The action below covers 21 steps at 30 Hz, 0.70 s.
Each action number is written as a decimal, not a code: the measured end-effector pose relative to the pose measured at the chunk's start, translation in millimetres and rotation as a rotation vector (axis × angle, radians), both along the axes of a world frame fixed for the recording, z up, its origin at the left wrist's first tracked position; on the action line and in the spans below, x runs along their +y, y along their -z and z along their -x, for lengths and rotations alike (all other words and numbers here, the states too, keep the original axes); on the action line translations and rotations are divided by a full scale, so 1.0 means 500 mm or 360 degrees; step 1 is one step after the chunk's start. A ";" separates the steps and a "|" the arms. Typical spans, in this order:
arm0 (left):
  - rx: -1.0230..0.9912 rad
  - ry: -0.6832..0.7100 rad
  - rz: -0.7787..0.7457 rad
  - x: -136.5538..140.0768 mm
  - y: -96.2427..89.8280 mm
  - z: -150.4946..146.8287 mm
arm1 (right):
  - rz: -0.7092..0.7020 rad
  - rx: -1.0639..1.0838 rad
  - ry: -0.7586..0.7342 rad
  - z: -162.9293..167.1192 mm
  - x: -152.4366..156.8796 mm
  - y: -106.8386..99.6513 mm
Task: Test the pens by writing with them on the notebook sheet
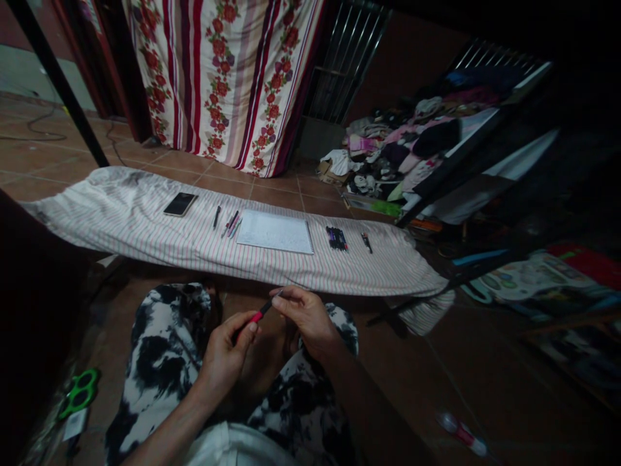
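Note:
In the head view my left hand (227, 349) is closed round the red end of a slim red-and-black pen (262, 310), above my lap. My right hand (310, 320) pinches the pen's pointed end between thumb and fingertips. Beyond my hands a spiral notebook (275, 230) with faint marks lies open on a low bench (194, 249) draped in striped cloth. Several pens (233, 224) lie left of the notebook, near a single black pen (217, 217). On its right are a group of dark pens (336, 238) and a small dark object (366, 243).
A phone (180, 204) rests at the bench's left. A floral curtain (218, 84) hangs behind. Piled clothes (398, 149) fill the back right. On the tiled floor lie a green ringed object (79, 393) and a pink-and-clear item (462, 433). Dark slanted bars (63, 90) flank the bench.

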<state>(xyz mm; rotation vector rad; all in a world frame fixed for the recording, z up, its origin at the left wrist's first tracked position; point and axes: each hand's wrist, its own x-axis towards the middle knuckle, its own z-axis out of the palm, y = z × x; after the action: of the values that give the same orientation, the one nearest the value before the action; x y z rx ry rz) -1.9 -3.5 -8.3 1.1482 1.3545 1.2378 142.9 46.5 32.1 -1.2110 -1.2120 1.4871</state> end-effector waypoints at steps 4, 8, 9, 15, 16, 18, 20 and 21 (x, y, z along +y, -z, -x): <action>-0.0102 -0.0012 0.0084 0.001 -0.005 0.001 | 0.0009 0.0049 -0.0063 0.000 -0.001 -0.007; -0.0187 -0.0027 0.0163 0.002 -0.004 0.002 | -0.0022 0.0075 -0.0098 -0.003 -0.001 -0.012; -0.0198 -0.0025 0.0166 0.002 -0.005 0.002 | -0.0035 0.0063 -0.0094 -0.004 -0.001 -0.013; -0.0192 0.0005 0.0173 0.000 -0.005 0.001 | -0.0066 -0.0013 -0.0044 -0.006 -0.001 -0.006; -0.0176 0.0004 0.0168 -0.001 -0.004 0.001 | -0.0068 -0.0014 -0.0023 -0.005 -0.001 -0.003; -0.0137 0.0001 0.0149 -0.001 0.002 0.001 | -0.0063 -0.0016 0.0019 -0.004 0.000 0.003; -0.0104 0.0006 0.0124 -0.002 0.008 0.001 | -0.0050 -0.0018 0.0038 -0.003 0.001 0.009; -0.0095 0.0009 0.0113 -0.002 0.010 0.001 | -0.0044 -0.0019 0.0036 -0.003 0.001 0.011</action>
<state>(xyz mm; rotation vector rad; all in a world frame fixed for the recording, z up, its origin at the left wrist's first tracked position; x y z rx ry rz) -2.4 -4.5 -13.1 1.0570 1.3390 1.2010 144.5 47.0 26.4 -1.2127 -1.2192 1.4444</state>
